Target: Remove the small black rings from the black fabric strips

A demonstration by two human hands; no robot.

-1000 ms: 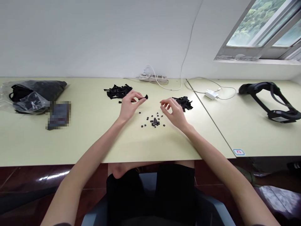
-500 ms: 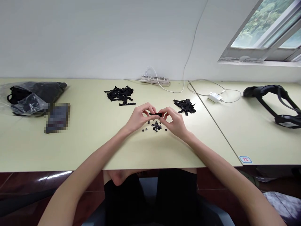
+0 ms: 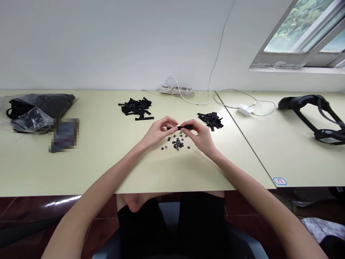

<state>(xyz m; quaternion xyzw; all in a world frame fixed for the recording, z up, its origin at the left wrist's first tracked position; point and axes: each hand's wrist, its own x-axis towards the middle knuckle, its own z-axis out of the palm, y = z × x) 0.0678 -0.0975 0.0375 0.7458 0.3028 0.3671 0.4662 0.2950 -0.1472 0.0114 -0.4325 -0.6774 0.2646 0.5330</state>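
Note:
A short black fabric strap (image 3: 186, 127) is stretched between my two hands over the table. My left hand (image 3: 161, 131) pinches its left end between thumb and fingers. Its right part is gripped by my right hand (image 3: 198, 135), thumb below and fingers above. Just beneath the hands lies a loose cluster of small black ring-shaped pieces (image 3: 178, 144), some with a metallic shine. Beyond my left hand is a pile of black straps (image 3: 136, 107); a smaller pile of straps (image 3: 211, 120) lies beyond my right hand. Whether a ring sits on the held strap is too small to tell.
A clear plastic bag with black contents (image 3: 37, 111) and a pixelated dark object (image 3: 64, 135) lie at left. Along the wall rests a power strip (image 3: 176, 90) with white cables. To the right are a white charger (image 3: 245, 110) and a black headset (image 3: 309, 118).
My hands have drawn slightly apart, and more of the black strap shows, now straighter and reaching across my right fingers. The whole view has shifted slightly.

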